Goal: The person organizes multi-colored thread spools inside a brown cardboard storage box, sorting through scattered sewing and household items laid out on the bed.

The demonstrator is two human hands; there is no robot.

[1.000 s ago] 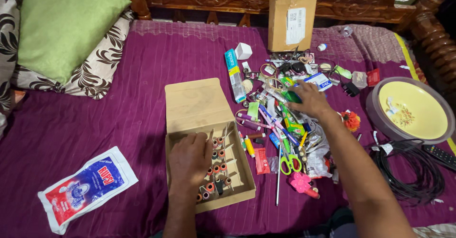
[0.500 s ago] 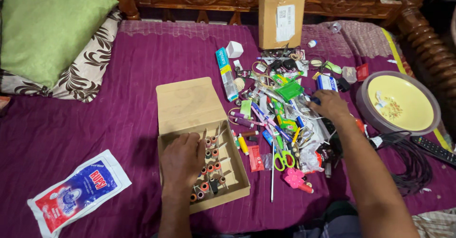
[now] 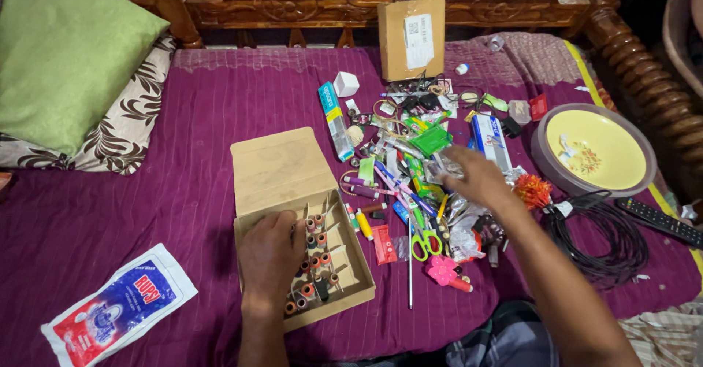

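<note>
Left hand [image 3: 271, 253] flat at box [image 3: 351, 294] edge; right hand [image 3: 480, 180] on clutter [image 3: 410, 184], grip unclear.

Carved wooden bed [image 3: 315, 4], purple bedspread [image 3: 183, 132]

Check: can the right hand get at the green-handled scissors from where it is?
Probably yes. The right hand rests on the pile of small items, and the green-handled scissors lie uncovered on the purple bedspread just nearer the person, nothing lying over them.

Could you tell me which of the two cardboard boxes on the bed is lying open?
The cardboard box under the left hand, its lid folded back over thread spools. The other box stands shut against the headboard.
</note>
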